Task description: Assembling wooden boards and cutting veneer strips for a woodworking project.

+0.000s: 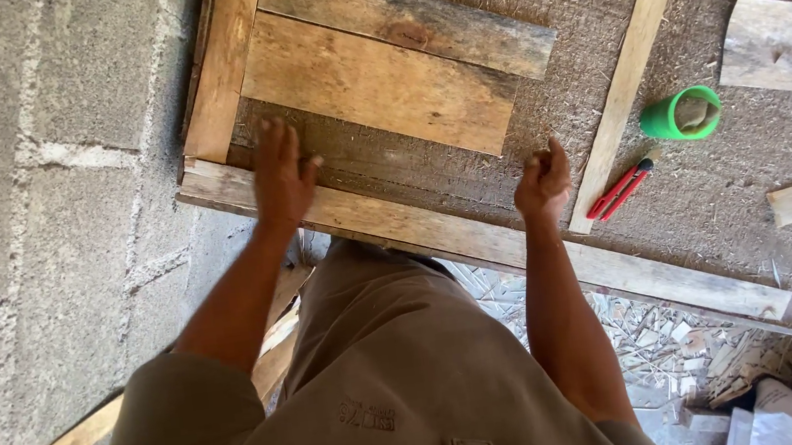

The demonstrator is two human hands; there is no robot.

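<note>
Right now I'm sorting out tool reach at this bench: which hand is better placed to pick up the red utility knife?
Probably the right hand. It hovers loosely curled just left of the thin wood strip, with the red utility knife lying just past it. The left hand rests flat on the planks, well away across the bench.

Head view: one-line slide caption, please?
Left hand flat on workbench edge rail, right hand loosely curled beside weathered planks, red utility knife nearby.

green cup (681, 114) standing open on the bench | red cutter (620, 190) lying just left of and below it | thin slat (623, 89) lying diagonally beside cutter | wood scraps (668, 345) on floor | grey block wall (29, 187) at left
</note>
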